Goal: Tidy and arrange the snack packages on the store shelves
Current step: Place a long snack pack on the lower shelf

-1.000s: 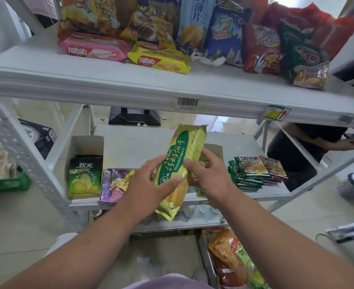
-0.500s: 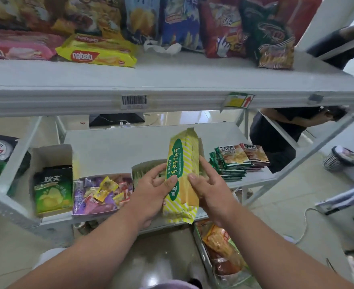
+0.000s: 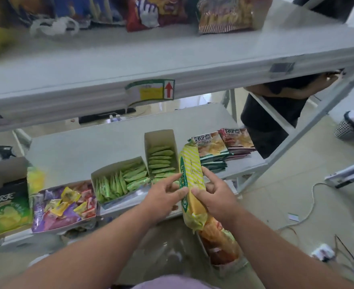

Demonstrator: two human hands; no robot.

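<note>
- Yellow-striped biscuit pack [image 3: 191,184] stands nearly upright at the near edge of the middle shelf [image 3: 101,149], just right of two open boxes of green sachets [image 3: 142,174]
- Left hand [image 3: 164,195] pinches the pack's left edge, thumb and forefinger closed on it
- Right hand [image 3: 215,196] grips its right side, fingers curled round
- Stacked chip packets [image 3: 213,151] lie just beyond the pack to the right
- Candy box [image 3: 63,205] sits left of the sachets

Single head-worn view, angled forward and down, close over the middle shelf [image 3: 101,147], wide-angle.
</note>
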